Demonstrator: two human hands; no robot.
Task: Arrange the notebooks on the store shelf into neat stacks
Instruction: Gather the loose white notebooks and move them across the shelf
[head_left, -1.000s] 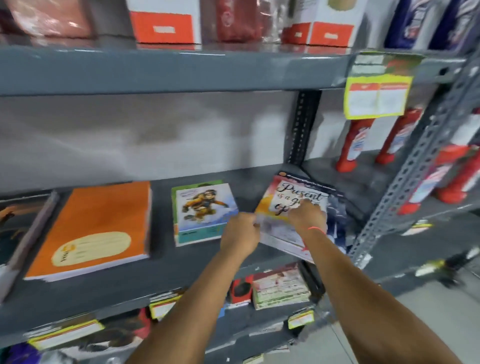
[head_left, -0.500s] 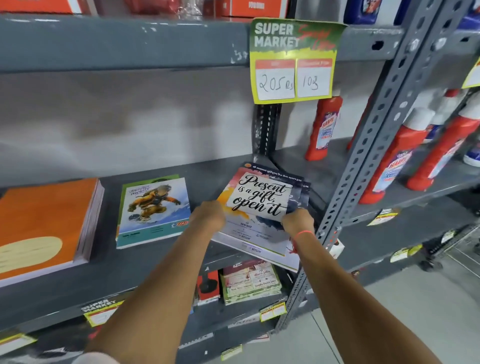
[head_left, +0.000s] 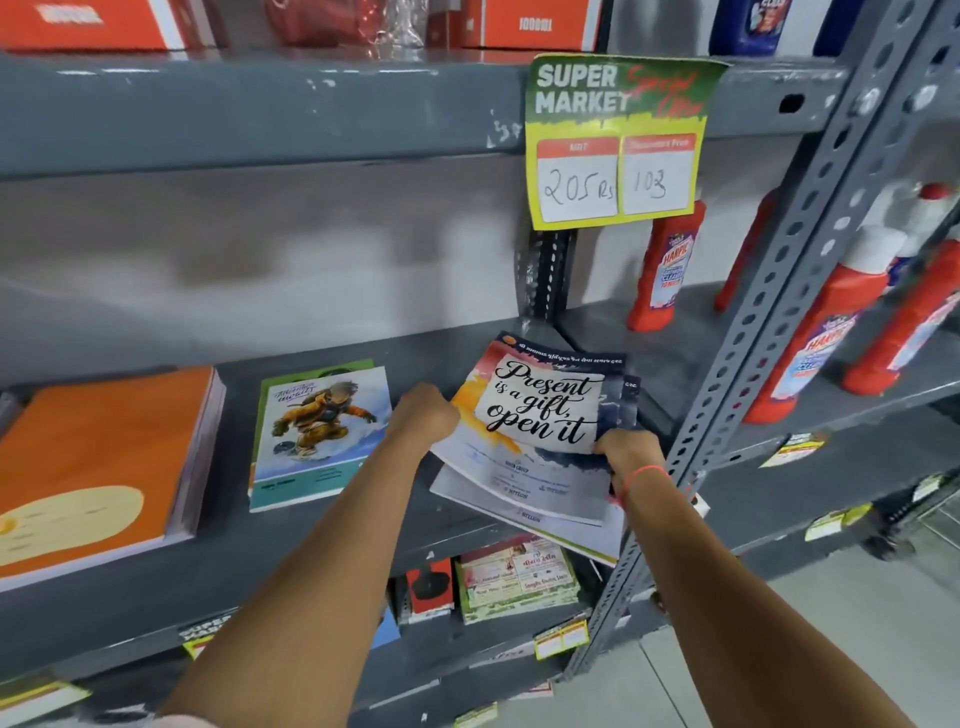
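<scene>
Grey shelf (head_left: 311, 545) front edge first: your left hand (head_left: 423, 415) and right hand (head_left: 631, 452) both grip the slipped stack of notebooks (head_left: 540, 431) at the shelf's right end, overhanging its edge; snowboarder notebook (head_left: 319, 431) and orange notebook (head_left: 98, 467) lie left.

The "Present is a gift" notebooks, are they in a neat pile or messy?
Messy. The notebooks are fanned out, with lower covers' edges sticking out at the bottom.

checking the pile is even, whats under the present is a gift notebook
Under the "Present is a gift" notebook at least two more notebooks lie fanned out, lower edges sticking out unevenly. Their covers are mostly hidden, so the exact count is unclear. Both hands grip the pile's sides.
</scene>
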